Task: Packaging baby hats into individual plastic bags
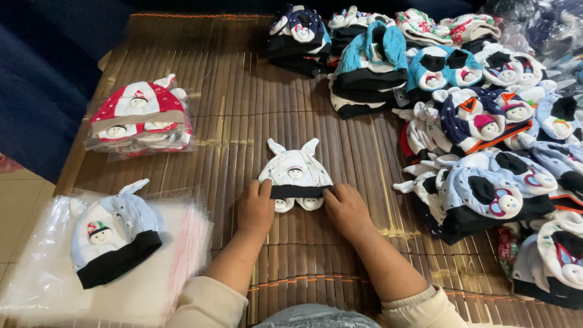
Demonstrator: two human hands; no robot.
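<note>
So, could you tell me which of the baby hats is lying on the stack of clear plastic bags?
The pale blue hat with a black band, at lower left; the others lie on the bamboo mat.

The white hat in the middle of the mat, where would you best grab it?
Probably by the black band of the white hat, from its near side: it lies flat, band towards the person, and the left hand and right hand already rest at its ends.

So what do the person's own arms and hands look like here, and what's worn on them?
Both hands are bare: the left hand and the right hand show no gloves, and no rings or watch can be made out. The forearms are uncovered, with cream-coloured sleeves pushed up towards the elbows, soft and bunched at the cuffs. The right sleeve matches the left in colour and fabric.
</note>
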